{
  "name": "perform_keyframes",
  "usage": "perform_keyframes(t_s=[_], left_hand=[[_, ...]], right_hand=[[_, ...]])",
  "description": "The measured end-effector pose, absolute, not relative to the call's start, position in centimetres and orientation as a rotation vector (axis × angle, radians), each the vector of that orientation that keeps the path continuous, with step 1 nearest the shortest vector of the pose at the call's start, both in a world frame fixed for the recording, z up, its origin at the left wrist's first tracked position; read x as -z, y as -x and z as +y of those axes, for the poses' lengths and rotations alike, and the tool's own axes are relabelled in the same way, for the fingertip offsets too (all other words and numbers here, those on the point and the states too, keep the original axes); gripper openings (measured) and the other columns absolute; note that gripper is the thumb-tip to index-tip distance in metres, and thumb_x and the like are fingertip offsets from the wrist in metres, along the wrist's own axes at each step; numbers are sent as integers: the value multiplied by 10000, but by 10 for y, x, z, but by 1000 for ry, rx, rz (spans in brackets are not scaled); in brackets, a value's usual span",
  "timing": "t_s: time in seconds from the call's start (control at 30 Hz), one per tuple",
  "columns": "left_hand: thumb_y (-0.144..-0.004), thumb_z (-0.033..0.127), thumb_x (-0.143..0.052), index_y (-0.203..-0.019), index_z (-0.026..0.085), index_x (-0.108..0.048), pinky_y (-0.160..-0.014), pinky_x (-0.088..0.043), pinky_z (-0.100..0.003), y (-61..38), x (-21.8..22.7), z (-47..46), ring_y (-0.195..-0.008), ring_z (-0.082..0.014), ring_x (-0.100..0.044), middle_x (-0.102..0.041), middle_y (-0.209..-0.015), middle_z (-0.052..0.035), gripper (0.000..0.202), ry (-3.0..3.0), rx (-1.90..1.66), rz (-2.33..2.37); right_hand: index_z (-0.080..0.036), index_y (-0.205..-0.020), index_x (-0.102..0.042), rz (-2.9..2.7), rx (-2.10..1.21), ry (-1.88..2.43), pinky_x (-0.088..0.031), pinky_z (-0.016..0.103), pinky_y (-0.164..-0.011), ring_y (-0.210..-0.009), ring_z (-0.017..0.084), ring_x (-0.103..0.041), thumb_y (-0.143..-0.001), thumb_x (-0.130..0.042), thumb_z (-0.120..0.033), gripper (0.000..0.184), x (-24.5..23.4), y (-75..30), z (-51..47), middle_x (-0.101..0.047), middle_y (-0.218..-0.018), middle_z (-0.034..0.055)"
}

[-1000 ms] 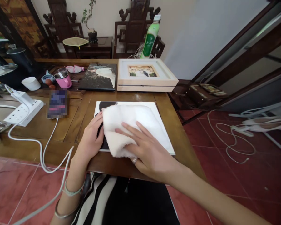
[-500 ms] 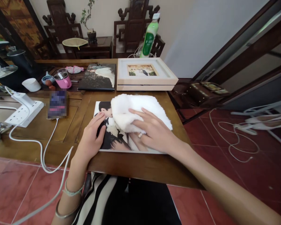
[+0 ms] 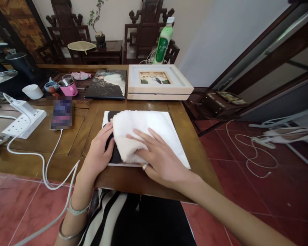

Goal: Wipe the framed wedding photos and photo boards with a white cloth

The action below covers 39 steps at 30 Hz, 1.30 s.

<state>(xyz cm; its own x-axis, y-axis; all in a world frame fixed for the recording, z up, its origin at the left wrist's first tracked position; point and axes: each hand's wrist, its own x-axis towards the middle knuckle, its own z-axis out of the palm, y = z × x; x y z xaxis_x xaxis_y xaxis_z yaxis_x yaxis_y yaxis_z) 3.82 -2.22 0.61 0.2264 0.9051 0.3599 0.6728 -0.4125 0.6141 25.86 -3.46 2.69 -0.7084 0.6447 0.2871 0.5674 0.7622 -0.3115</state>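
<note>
A white fluffy cloth (image 3: 141, 131) lies over a flat photo panel (image 3: 182, 155) near the front edge of the wooden table (image 3: 82, 126). My right hand (image 3: 157, 159) lies flat on the cloth with its fingers stretched out, pressing it onto the panel. My left hand (image 3: 100, 150) rests on the panel's left edge with the fingers together, holding it still. Most of the picture is hidden under the cloth.
A framed photo in a pale box frame (image 3: 159, 82) and a dark photo panel (image 3: 107, 83) lie at the back. A green bottle (image 3: 163, 42), pink mug (image 3: 68, 87), white cup (image 3: 32, 91), phone (image 3: 62, 112) and power strip (image 3: 24, 121) with cables stand left.
My right hand has pulled the cloth back toward me and to the left across the panel, covering the picture again. The left hand has stayed at the left edge.
</note>
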Motion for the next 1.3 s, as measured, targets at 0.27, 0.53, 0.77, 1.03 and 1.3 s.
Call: perform_keyframes(t_s=[0.27, 0.53, 0.77, 1.03, 1.3], left_hand=[[-940, 195, -437, -1335, 194, -560, -1176, -312, -479, -37, -7, -23, -1389, -240, -423, -489, -1476, -97, 413, -2158, -993, 1473], [-956, 232, -455, -1316, 129, -568, -1166, -339, -471, -36, -2, -24, -1371, -249, -449, -528, -1433, -148, 391, -2168, -1008, 1507], [-957, 230, -456, -1317, 138, -566, -1164, -344, -480, -36, -3, -24, -1370, -242, -451, -530, -1430, -149, 388, -2177, -1019, 1494], [-954, 226, -448, -1328, 126, -557, -1164, -344, -473, -37, -3, -24, -1371, -240, -449, -524, -1436, -151, 402, -2171, -1021, 1490], [-949, 216, -442, -1341, 154, -550, -1170, -333, -473, -37, -5, -23, -1383, -237, -432, -515, -1449, -129, 411, -2160, -993, 1497]], right_hand=[[-196, -1075, -666, -2599, -283, 864, -238, 563, -1168, -1429, 255, -314, -640, -449, -10, 520, -28, -272, -35, -496, -1467, 73], [-165, -1055, -690, -2524, -120, 973, -311, 550, -1129, -1363, 286, -429, -755, -506, -89, 360, -19, -277, 6, -622, -1326, 143], [-171, -1052, -684, -2481, -53, 1038, -292, 561, -1134, -1381, 306, -399, -766, -517, -111, 337, -16, -270, 5, -544, -1419, 124], [-176, -937, -685, -2509, -130, 1013, -253, 594, -1146, -1410, 317, -344, -700, -480, -61, 334, -17, -268, -30, -514, -1447, 111], [-192, -857, -676, -2574, -189, 819, -238, 586, -1162, -1442, 280, -281, -645, -476, -25, 336, -16, -284, -65, -456, -1496, 70]])
